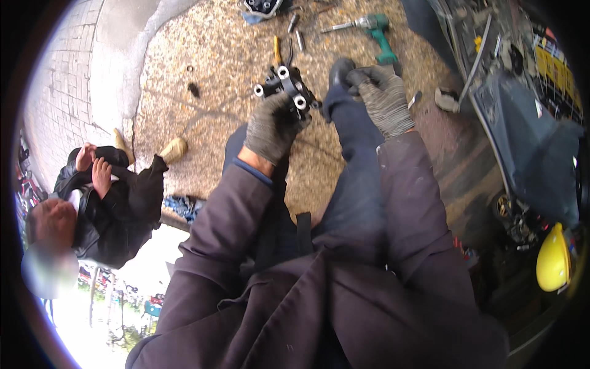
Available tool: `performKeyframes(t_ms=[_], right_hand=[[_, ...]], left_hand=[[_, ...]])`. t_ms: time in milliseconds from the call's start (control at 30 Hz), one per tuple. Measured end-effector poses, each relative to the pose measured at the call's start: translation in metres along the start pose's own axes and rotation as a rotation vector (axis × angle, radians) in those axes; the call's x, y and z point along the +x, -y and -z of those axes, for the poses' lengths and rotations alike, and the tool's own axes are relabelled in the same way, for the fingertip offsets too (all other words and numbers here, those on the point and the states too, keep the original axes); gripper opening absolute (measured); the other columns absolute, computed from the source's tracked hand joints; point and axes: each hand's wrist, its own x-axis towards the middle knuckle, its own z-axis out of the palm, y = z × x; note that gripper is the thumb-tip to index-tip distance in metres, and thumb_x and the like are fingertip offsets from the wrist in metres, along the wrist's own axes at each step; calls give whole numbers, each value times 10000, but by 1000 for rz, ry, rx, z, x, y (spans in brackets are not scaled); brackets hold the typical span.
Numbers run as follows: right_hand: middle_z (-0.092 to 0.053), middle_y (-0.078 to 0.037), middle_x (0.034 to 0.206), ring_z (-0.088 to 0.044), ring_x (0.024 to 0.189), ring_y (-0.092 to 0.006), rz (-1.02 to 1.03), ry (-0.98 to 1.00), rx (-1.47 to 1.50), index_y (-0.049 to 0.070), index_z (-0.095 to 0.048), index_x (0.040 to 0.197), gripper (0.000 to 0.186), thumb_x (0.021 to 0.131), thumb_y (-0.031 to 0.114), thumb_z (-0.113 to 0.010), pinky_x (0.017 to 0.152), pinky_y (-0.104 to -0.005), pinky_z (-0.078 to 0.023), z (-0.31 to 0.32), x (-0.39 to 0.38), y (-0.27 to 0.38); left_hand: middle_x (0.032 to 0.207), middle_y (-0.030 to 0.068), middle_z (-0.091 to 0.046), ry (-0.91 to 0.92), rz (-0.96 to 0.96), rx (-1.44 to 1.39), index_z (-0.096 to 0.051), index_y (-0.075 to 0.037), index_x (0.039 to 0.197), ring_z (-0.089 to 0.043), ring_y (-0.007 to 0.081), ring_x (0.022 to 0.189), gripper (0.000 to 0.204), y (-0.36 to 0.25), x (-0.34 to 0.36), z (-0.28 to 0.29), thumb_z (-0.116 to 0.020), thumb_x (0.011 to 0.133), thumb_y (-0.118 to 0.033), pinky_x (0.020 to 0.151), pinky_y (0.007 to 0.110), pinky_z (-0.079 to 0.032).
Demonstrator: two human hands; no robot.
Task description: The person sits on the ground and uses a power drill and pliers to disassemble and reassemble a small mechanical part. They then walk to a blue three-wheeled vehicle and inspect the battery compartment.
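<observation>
In my gloved left hand (pixel 270 126) is a black metal engine part (pixel 285 85) with several bright round ends, held above the ground. The fingers wrap around its near side and hide some of it. My right hand (pixel 384 101), also gloved in grey, is over by my dark shoe (pixel 339 77). Its fingers are drawn together, and whatever they pinch, if anything, is too small to make out. Just beyond the engine part lies a yellow-handled tool (pixel 278 50), maybe pliers.
A green power drill (pixel 376 34) with a long bit lies on the ground beyond my right hand. Two metal sockets (pixel 300 40) are left of it. A seated person (pixel 114 190) is at my left. Vehicle parts (pixel 522 135) and a yellow helmet (pixel 553 258) line the right side.
</observation>
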Motion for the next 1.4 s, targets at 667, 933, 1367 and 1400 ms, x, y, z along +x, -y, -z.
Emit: performKeyframes(t_ms=[667, 933, 1367, 1400], right_hand=[[-697, -171, 868, -684, 857, -336, -139, -554, -13, 43, -693, 940, 238, 827, 253, -707, 769, -398, -533, 76, -409, 2], [-698, -152, 851, -666, 867, -345, -270, -794, 160, 67, -685, 868, 297, 812, 358, -688, 820, -427, -518, 169, -516, -67], [-686, -88, 894, -647, 929, -308, -429, -1152, 6, 101, -706, 841, 236, 866, 299, -581, 773, -450, -542, 211, -692, -197], [-681, -87, 946, -657, 886, -310, -387, -1150, -104, 105, -715, 902, 237, 906, 303, -585, 775, -415, -534, 207, -707, -207]], left_hand=[[892, 93, -693, 898, -969, 2589, -664, -148, 1018, -674, 284, 803, 207, 123, -249, -220, -657, 813, -173, 686, 364, -545], [942, 92, -693, 1363, -765, 2681, -674, -160, 961, -666, 298, 883, 209, 314, -268, -294, -653, 768, -83, 790, 380, -540], [1132, 92, -641, 1072, 775, 1734, -488, -19, 1331, -619, 202, 1027, 367, 613, -274, -303, -471, 969, -80, 885, 318, -505], [1154, 94, -626, 1068, 827, 1720, -443, -9, 1384, -608, 204, 1045, 398, 634, -273, -301, -439, 997, -100, 908, 326, -498]])
